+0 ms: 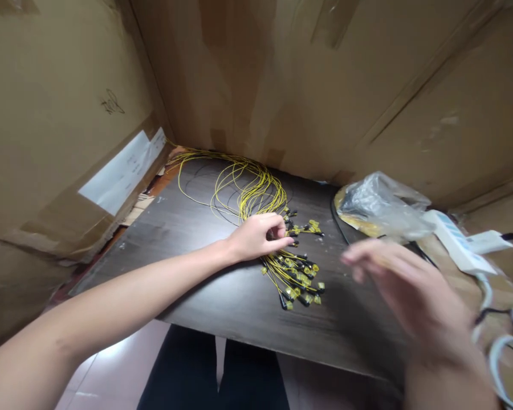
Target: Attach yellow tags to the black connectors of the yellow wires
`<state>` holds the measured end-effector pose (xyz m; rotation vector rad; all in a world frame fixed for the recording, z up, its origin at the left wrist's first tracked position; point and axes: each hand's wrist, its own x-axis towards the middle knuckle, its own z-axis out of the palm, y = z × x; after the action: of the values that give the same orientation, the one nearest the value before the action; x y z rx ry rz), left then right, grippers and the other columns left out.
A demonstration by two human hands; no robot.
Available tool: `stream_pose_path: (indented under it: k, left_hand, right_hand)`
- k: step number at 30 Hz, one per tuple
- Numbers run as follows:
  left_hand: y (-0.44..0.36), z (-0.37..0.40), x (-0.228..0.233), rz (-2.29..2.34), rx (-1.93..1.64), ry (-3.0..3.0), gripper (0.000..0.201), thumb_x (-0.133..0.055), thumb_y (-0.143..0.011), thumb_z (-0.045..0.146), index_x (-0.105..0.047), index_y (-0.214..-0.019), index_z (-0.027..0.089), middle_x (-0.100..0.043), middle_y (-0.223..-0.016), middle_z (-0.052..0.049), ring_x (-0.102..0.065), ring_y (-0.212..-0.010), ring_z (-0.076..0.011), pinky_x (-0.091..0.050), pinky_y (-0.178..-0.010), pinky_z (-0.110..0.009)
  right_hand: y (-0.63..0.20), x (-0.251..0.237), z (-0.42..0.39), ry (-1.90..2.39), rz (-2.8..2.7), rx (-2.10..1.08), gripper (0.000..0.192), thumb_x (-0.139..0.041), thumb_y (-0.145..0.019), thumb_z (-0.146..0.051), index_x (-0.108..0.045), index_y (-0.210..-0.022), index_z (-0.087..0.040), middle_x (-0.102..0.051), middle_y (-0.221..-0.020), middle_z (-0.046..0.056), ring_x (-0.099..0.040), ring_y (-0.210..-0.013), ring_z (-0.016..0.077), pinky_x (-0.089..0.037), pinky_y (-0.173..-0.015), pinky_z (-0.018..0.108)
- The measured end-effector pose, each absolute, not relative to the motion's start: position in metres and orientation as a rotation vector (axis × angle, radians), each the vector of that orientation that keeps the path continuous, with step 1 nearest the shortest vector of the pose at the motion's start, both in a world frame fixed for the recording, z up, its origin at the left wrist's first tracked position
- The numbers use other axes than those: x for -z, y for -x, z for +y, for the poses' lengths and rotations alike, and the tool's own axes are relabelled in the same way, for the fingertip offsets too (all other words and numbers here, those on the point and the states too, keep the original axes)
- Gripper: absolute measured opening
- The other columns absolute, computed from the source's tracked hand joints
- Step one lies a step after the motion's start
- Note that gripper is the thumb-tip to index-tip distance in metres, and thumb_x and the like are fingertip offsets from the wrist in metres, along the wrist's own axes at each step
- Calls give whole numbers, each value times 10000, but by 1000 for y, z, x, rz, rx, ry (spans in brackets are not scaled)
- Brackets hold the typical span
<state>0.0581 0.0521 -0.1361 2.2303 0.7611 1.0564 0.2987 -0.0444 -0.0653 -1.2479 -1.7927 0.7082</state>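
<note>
My left hand lies over the bundle of thin yellow cables, its fingers curled and thumb stretched out. A black connector pokes out by the thumb tip, and the hand seems closed on its cable. Just below, several cable ends with black connectors and clear yellow caps are fanned out on the dark tabletop. A smaller group of capped ends sits right of the fingers. My right hand is raised over the right side of the table, smeared by motion; whether it holds anything is unclear.
Cardboard walls enclose the table at the back and sides. A clear plastic bag lies at the back right, beside a white power strip with a plug in it. A white cable coils at the right edge. White paper is taped at left.
</note>
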Motion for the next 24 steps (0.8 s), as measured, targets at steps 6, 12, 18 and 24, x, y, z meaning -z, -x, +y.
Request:
stream_pose_path:
  k: [6, 12, 18, 24]
  left_hand:
    - [-58, 53, 134, 792, -1005, -2205, 154, -691, -881, 262, -601, -814, 158, -645, -760, 0, -577, -671, -125, -456, -653, -247]
    - [-61, 48, 130, 729, -921, -2545, 175, -688, -894, 332, -684, -955, 168, -670, -834, -32, -616, -785, -179, -453, -766, -315]
    - [-70, 43, 126, 875, -682, -2677, 160, -693, -893, 343, -758, -909, 198, -676, -755, -20, -610, -770, -192, -415, -748, -323]
    - [-78, 40, 121, 931, -546, -2594, 136, -680, -904, 278, -791, -883, 202, -677, -695, -20, -603, -711, -187, -426, -731, -325]
  right_hand:
    - [-255, 101, 24, 1235, -1850, -591, 248, -499, -970, -355, -594, -796, -206, -631, -823, 52, -579, -757, 200, -460, -687, 322]
    - [-269, 125, 38, 1241, -1661, -350, 218, -498, -953, -325, -555, -775, -212, -569, -771, 33, -542, -725, 189, -425, -677, 315]
    - [-270, 132, 46, 1271, -1553, -398, 215, -516, -919, -344, -554, -758, -206, -550, -700, 5, -514, -659, 170, -403, -632, 299]
    - [-265, 134, 44, 1240, -1579, -439, 218, -526, -916, -344, -569, -756, -202, -564, -710, 6, -526, -653, 161, -407, -626, 293]
